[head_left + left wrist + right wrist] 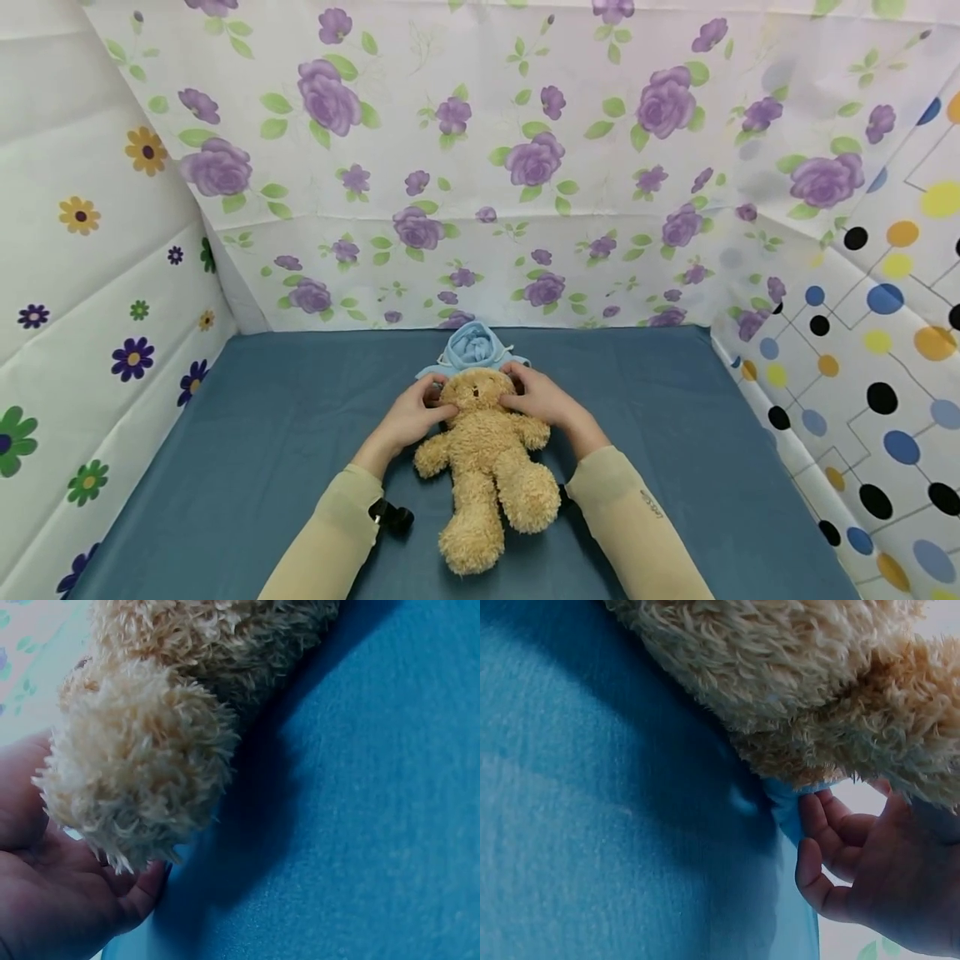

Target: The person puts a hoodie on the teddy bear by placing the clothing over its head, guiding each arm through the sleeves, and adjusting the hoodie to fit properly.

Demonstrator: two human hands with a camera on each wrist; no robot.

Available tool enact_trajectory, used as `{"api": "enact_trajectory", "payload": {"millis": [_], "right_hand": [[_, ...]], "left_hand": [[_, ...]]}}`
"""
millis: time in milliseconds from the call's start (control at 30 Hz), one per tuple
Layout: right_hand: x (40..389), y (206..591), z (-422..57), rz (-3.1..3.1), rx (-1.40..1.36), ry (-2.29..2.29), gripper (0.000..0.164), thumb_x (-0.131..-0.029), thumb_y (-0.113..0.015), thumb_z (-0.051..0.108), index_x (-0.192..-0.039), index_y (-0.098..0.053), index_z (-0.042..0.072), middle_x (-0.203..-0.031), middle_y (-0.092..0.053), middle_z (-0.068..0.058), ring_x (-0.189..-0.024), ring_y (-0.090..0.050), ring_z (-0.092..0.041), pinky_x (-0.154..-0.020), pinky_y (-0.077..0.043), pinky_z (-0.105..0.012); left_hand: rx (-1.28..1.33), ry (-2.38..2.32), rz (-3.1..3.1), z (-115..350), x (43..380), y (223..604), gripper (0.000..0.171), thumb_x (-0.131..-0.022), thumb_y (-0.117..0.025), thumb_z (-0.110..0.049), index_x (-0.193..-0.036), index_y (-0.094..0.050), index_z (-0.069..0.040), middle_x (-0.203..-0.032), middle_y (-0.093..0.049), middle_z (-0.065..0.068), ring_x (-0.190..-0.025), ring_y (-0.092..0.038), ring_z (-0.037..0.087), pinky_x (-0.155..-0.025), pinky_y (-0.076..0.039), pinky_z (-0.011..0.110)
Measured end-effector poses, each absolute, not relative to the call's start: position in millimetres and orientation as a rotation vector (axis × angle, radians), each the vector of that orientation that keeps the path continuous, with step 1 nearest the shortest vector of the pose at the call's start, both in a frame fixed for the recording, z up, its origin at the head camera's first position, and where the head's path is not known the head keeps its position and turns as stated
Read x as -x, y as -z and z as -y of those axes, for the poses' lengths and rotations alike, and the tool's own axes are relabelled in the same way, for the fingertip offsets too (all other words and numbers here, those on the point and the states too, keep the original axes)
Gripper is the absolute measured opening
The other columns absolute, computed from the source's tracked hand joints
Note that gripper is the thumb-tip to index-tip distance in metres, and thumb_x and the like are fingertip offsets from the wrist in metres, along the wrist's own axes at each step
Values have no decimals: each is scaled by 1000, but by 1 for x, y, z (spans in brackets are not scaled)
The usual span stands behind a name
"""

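Observation:
A tan, curly-furred teddy bear point(480, 442) lies face up on the blue cloth, its head toward the back and its feet toward me. My left hand point(408, 414) grips one side of the head, thumb on the cheek. On the other side my right hand point(547, 398) holds the head in much the same way. Right behind the head lies a light blue hooded garment point(474, 343), bunched up and partly hidden by the bear. In the left wrist view, a furry paw point(142, 765) covers part of the left hand.
The blue cloth point(285, 433) spreads over the table. A white sheet with purple flowers point(420, 225) hangs at the back. Side sheets carry daisies point(133, 358) on the left and coloured dots point(881, 398) on the right. A black wrist camera point(393, 517) sits at the left cuff.

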State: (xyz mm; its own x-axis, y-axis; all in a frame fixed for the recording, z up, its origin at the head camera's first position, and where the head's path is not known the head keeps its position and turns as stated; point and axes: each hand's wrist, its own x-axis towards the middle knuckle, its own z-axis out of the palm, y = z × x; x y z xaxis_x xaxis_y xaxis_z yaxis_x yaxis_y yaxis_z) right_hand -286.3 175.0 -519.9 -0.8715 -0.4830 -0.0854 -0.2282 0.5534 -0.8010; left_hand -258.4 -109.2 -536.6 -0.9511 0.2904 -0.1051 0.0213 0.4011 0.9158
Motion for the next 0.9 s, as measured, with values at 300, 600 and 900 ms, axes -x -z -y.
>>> {"api": "enact_trajectory", "payload": {"millis": [300,600,900], "right_hand": [[282,518,-167,-2629,616,1165,16,-101,-69,14,-113,-60,21,-82,-48,-4,-67,-39,-17,-67,-34,-38],[272,523,-152,-2861,568,1162,28,-94,-67,9,-82,-44,18,-74,-35,1,-70,-33,-18,-71,-30,-40],[273,527,-157,-2841,557,1167,40,-92,-68,9,-71,-37,20,-83,-30,-2,-72,-29,-19,-69,-29,-39]], "left_hand": [[-436,-1545,-2475,109,254,532,15,-102,-73,-13,-104,-58,-15,-81,-46,3,-72,-44,21,-69,-36,41],[-514,-1495,-2564,105,251,528,30,-101,-69,-5,-81,-48,-14,-66,-35,-4,-55,-33,14,-60,-32,33],[-535,-1464,-2561,108,250,535,26,-104,-69,-15,-86,-51,-15,-65,-41,-4,-55,-37,14,-60,-34,33]]}}
